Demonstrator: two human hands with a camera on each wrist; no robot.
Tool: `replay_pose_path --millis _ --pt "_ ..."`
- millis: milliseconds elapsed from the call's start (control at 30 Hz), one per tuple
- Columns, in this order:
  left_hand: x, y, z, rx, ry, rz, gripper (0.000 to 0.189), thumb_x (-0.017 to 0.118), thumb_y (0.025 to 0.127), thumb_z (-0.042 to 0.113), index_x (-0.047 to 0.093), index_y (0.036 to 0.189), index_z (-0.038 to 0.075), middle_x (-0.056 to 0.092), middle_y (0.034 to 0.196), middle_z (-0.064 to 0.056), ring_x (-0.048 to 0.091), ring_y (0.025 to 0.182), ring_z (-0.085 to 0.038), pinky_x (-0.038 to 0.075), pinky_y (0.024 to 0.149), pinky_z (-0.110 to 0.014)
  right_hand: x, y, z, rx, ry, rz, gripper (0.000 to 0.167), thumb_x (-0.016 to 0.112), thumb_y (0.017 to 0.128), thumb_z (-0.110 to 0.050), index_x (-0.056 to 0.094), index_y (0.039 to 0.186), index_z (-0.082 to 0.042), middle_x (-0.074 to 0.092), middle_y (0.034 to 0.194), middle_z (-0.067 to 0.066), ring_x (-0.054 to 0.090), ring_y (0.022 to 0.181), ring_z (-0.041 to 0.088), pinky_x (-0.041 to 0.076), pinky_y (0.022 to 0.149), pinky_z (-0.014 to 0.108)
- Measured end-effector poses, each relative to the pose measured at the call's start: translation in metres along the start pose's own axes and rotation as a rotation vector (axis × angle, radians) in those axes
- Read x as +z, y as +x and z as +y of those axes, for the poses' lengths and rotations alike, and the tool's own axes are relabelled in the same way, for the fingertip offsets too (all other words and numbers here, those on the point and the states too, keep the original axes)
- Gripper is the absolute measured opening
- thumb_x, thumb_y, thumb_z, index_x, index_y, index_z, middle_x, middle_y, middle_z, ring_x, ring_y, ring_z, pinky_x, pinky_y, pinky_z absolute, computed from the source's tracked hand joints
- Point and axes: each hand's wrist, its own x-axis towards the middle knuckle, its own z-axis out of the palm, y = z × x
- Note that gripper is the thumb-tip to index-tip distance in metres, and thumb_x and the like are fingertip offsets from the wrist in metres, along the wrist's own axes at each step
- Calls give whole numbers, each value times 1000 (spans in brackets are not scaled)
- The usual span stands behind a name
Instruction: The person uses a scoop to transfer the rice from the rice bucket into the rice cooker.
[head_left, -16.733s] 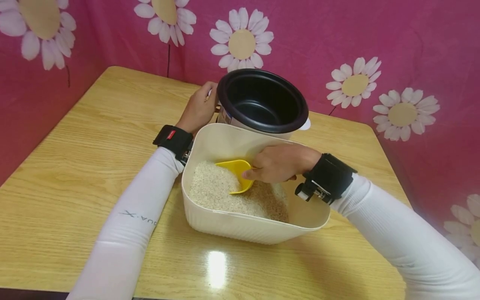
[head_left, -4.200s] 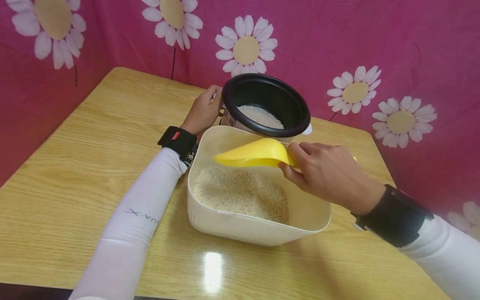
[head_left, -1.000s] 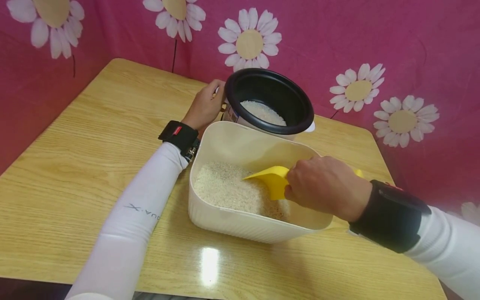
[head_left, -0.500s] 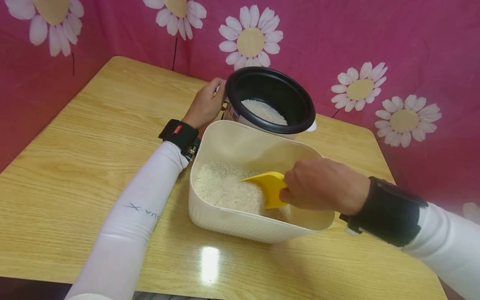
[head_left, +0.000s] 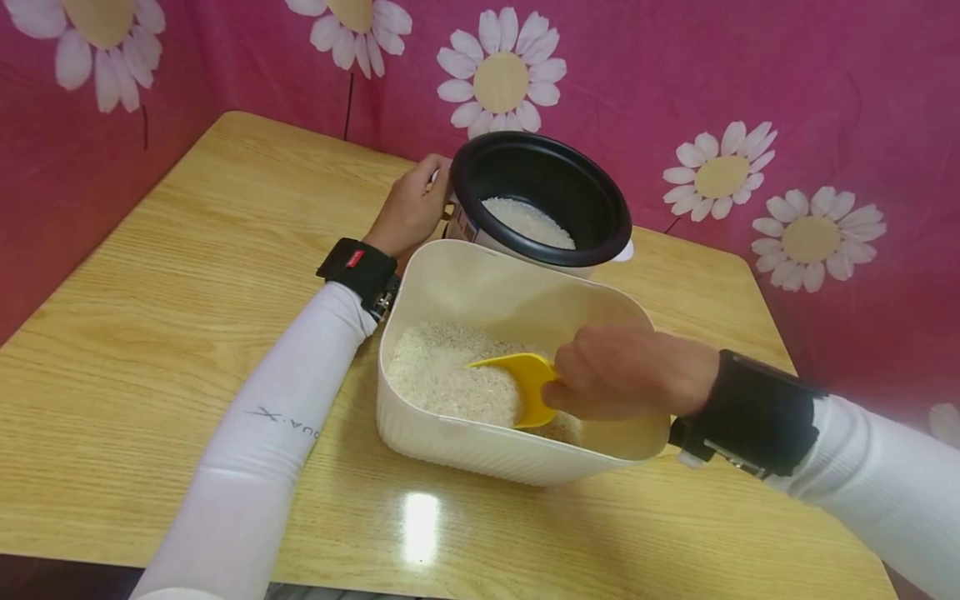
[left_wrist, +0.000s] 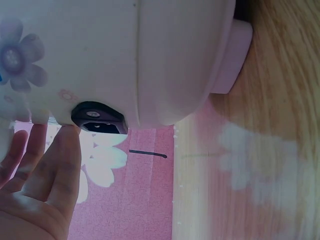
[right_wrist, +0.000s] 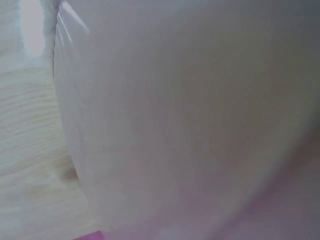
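Observation:
In the head view my right hand grips a yellow scoop inside a cream plastic bin. The scoop's blade is sunk in the rice, its mouth facing left, with grains heaped in it. Behind the bin stands a rice cooker with a black inner pot, uncovered, with white rice on its bottom. My left hand holds the cooker by its left side handle. The left wrist view shows those fingers against the cooker's flowered side, near a dark power socket.
The bin and cooker stand close together on a wooden table. A pink cloth with white daisies hangs along the table's back and sides. The bin's outer wall fills most of the right wrist view, blurred.
Over the last second the scoop has pushed down and left into the rice and filled. The pot, bare at first, gained rice before 4.2 s ago. My left hand keeps its hold.

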Motion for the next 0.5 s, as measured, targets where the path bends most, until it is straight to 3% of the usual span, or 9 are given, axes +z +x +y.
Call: replay_pose_path --millis 300,500 --pt "1 0 0 5 13 12 39 39 112 35 54 132 6 63 127 -18 65 116 -32 60 101 -45 4 8 2 -46 -29 -6 33 58 101 -46 71 94 -17 64 72 -2 54 63 14 42 62 21" --pt "1 -1 0 5 26 15 40 40 112 38 54 133 7 63 128 -16 65 114 -29 60 102 -44 5 8 3 -39 -1 -15 32 59 101 -46 71 93 -17 64 72 -2 54 65 14 43 64 21"
